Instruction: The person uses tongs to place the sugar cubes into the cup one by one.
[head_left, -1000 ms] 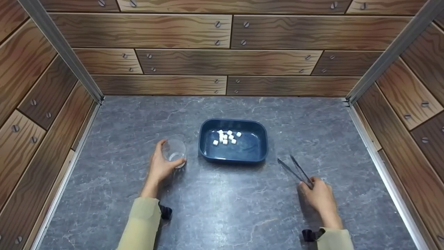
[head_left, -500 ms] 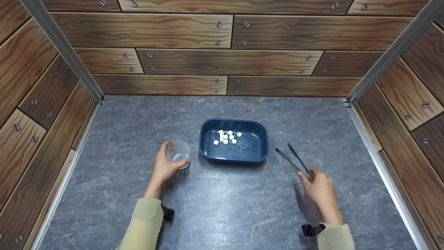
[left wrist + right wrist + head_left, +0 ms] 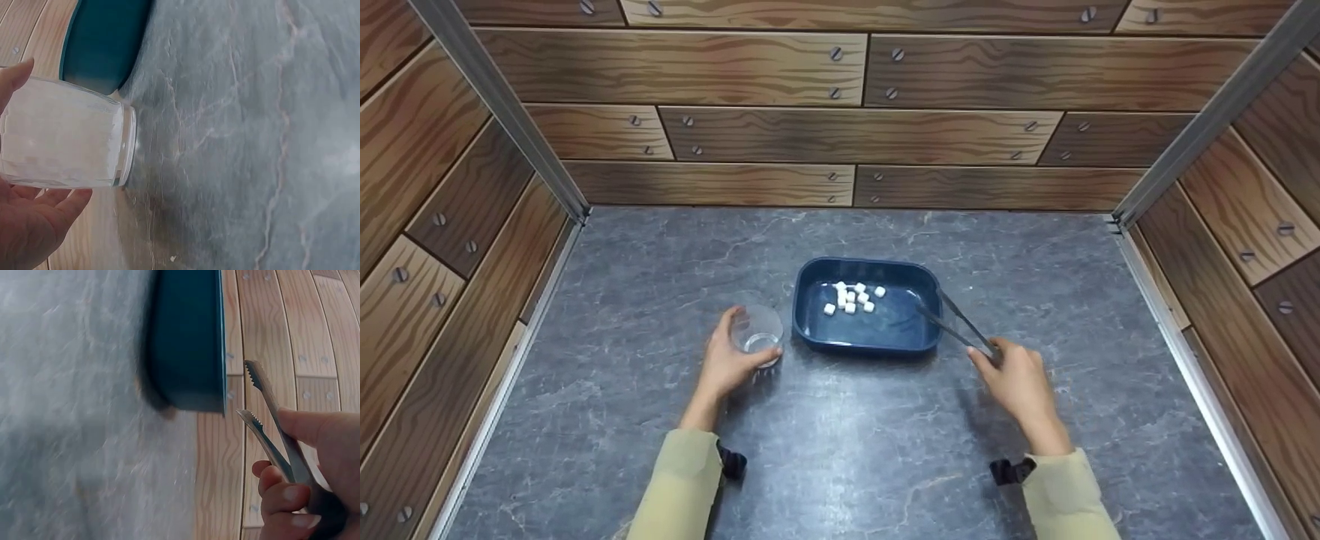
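My left hand grips a clear glass around its side, thumb on one side and fingers on the other. The glass is left of a dark blue rectangular dish, a small gap between them. Several small white cubes lie clustered in the dish's left half. In my right hand is a pair of metal tongs with serrated tips, held with its arms apart and nothing between them. Seen from the head, the tips overlap the dish's right rim; the right wrist view shows them above rim level.
Grey marbled tabletop surrounds the dish. Wood-patterned walls stand at the back and both sides, with metal strips along the side edges. A black wrist strap sits at each sleeve.
My right hand has moved left and away from me, bringing the tongs from beside the dish to over its right rim. The left hand has shifted the glass right, closer to the dish.
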The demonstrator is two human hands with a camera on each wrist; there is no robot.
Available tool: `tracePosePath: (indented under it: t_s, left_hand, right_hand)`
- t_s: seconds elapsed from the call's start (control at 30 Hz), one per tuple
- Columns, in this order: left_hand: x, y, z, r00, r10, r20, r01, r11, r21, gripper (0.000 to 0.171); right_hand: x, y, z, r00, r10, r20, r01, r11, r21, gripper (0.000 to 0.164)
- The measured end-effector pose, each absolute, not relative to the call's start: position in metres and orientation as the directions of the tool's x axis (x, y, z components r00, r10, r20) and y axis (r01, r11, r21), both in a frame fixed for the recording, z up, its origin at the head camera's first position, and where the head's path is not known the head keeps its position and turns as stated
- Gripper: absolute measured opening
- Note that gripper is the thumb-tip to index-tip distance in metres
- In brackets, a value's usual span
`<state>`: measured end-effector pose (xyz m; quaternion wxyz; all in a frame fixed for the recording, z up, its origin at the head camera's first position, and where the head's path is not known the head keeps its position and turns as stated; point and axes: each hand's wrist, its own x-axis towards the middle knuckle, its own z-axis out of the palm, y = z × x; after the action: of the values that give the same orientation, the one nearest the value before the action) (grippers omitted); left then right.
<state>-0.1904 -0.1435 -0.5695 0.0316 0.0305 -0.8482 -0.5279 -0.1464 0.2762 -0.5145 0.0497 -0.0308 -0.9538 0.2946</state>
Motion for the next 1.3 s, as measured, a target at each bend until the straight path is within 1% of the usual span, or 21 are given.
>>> tracePosePath:
  t_s: [0.17, 0.3, 0.47, 0.77, 1.03, 1.3]
  left_hand:
    - [-0.192, -0.143, -0.568, -0.997, -0.082, 0.003, -0.032, 0.429, 0.903, 0.099]
    - [-0.193, -0.144, -0.568, -0.998, -0.064, -0.014, -0.04, 0.435, 0.899, 0.1]
    - [-0.194, -0.144, -0.569, -0.998, -0.055, -0.018, -0.041, 0.439, 0.898, 0.103]
    - [-0.192, -0.143, -0.573, -0.998, -0.063, 0.02, -0.011, 0.453, 0.892, 0.096]
    - [-0.192, -0.143, -0.573, -0.997, -0.062, 0.048, 0.013, 0.462, 0.887, 0.092]
    - [-0.192, -0.143, -0.573, -0.999, -0.05, 0.017, -0.005, 0.419, 0.908, 0.095]
  right_hand:
    - [-0.159, 0.26, -0.511, -0.994, 0.053, 0.097, -0.01, 0.83, -0.557, 0.04]
    - [-0.165, 0.251, -0.511, -0.994, 0.025, 0.107, -0.036, 0.845, -0.534, 0.042]
    - [-0.173, 0.242, -0.512, -0.996, 0.006, 0.085, -0.039, 0.854, -0.519, 0.043]
    - [-0.187, 0.228, -0.516, -0.995, -0.012, 0.099, -0.057, 0.886, -0.46, 0.038]
    - [-0.197, 0.217, -0.518, -0.994, -0.023, 0.103, -0.062, 0.915, -0.4, 0.044]
    - [-0.202, 0.213, -0.523, -0.99, -0.049, 0.13, -0.092, 0.933, -0.348, 0.036]
